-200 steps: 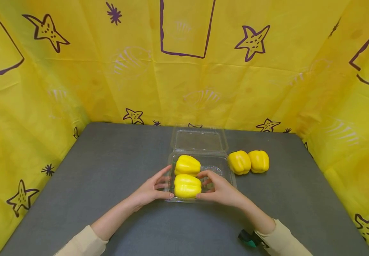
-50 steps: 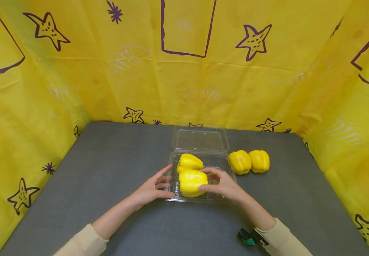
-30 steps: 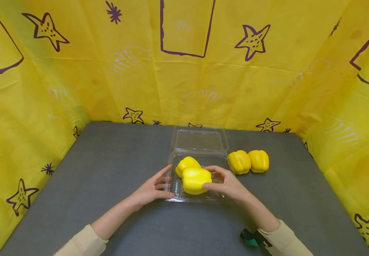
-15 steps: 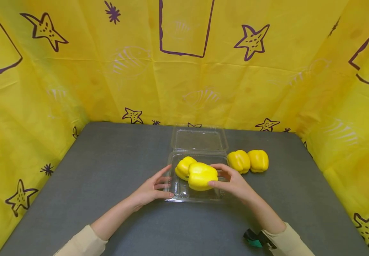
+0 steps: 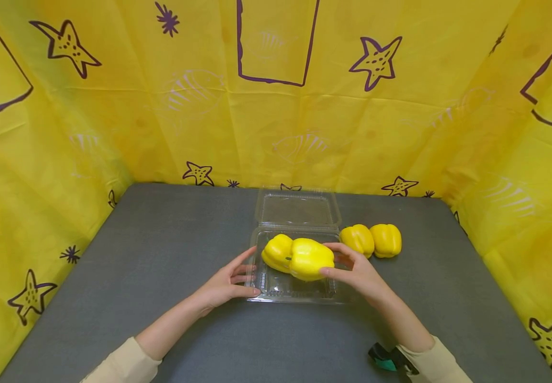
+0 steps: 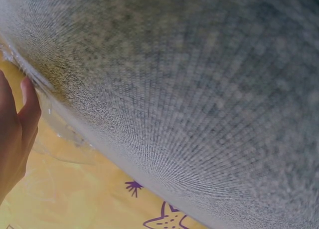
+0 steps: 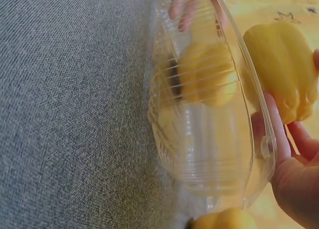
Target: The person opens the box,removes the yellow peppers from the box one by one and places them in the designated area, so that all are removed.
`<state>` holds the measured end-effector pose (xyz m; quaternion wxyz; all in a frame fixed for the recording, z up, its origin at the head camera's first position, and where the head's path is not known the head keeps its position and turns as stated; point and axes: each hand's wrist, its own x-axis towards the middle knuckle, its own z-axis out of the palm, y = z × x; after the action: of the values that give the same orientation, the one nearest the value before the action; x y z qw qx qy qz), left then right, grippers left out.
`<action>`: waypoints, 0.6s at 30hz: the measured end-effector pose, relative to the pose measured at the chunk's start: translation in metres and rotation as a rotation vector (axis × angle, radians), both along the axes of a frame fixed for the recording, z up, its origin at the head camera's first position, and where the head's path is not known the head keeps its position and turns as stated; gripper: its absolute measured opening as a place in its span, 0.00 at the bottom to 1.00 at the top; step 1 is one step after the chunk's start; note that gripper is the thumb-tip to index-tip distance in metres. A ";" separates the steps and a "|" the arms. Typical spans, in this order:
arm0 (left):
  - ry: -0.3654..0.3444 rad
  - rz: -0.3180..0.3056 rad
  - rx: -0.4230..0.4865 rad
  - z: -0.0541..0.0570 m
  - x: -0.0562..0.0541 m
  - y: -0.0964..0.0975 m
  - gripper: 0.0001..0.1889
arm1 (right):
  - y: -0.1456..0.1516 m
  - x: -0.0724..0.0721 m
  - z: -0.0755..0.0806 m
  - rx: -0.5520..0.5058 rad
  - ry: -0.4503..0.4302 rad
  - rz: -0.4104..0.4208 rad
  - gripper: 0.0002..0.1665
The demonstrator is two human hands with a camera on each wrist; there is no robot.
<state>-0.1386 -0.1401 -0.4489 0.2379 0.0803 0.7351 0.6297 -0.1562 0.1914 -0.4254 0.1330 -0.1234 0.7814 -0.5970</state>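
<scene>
In the head view my right hand (image 5: 359, 274) grips a yellow bell pepper (image 5: 311, 259) by its blunt end, stem toward the left. The right wrist view shows this bell pepper (image 7: 281, 69) raised above the rim of a clear plastic clamshell container (image 5: 299, 295). Inside the container, at the left, lies another yellow bell pepper (image 5: 277, 252), partly hidden behind the held one. My left hand (image 5: 225, 282) rests against the container's left side, fingers spread along the wall and thumb at the front corner. Its fingers (image 6: 31, 102) also show in the left wrist view.
Just right of the container, two more yellow bell peppers (image 5: 387, 240) sit side by side on the grey table (image 5: 175, 229). The container's lid (image 5: 298, 208) lies folded back behind it. Yellow patterned cloth (image 5: 161, 106) encloses the back and sides.
The front pepper, earlier lying in the container's front left, has been lifted and carried right and back by my right hand. The pepper behind has turned. My left hand has stayed put.
</scene>
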 end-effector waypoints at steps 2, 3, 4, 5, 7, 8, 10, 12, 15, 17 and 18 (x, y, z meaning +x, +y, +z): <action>-0.006 0.005 0.000 0.000 0.000 0.000 0.51 | 0.002 0.000 -0.001 0.003 -0.003 -0.012 0.30; -0.007 0.007 -0.002 0.000 0.000 0.000 0.51 | 0.003 0.000 -0.001 0.005 0.000 -0.019 0.30; -0.008 0.009 -0.002 0.000 0.000 0.001 0.51 | 0.003 0.000 -0.001 0.002 0.000 -0.026 0.31; -0.009 0.010 -0.003 0.000 0.000 0.001 0.51 | 0.004 0.000 0.000 0.002 0.001 -0.035 0.31; -0.009 0.010 -0.004 -0.001 -0.001 0.001 0.51 | 0.005 0.000 0.000 -0.001 0.002 -0.054 0.32; -0.008 0.010 -0.005 -0.001 -0.001 0.001 0.51 | 0.005 0.000 0.001 -0.007 0.003 -0.063 0.32; -0.007 0.008 -0.004 -0.001 -0.001 0.001 0.51 | 0.006 0.000 0.001 -0.020 0.002 -0.083 0.33; -0.005 0.005 -0.002 -0.001 -0.001 0.000 0.51 | 0.007 0.000 0.002 -0.035 0.001 -0.098 0.33; -0.004 0.001 0.000 -0.002 -0.001 0.000 0.50 | 0.009 0.000 0.002 -0.058 -0.003 -0.121 0.33; -0.002 -0.001 -0.001 -0.002 -0.001 0.000 0.50 | 0.009 0.001 0.003 -0.070 -0.008 -0.138 0.33; -0.001 -0.002 -0.001 -0.002 -0.001 0.000 0.50 | 0.010 0.002 0.004 -0.074 -0.013 -0.149 0.33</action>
<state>-0.1392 -0.1400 -0.4509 0.2387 0.0805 0.7354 0.6291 -0.1546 0.2012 -0.4217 0.0884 -0.0657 0.7650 -0.6345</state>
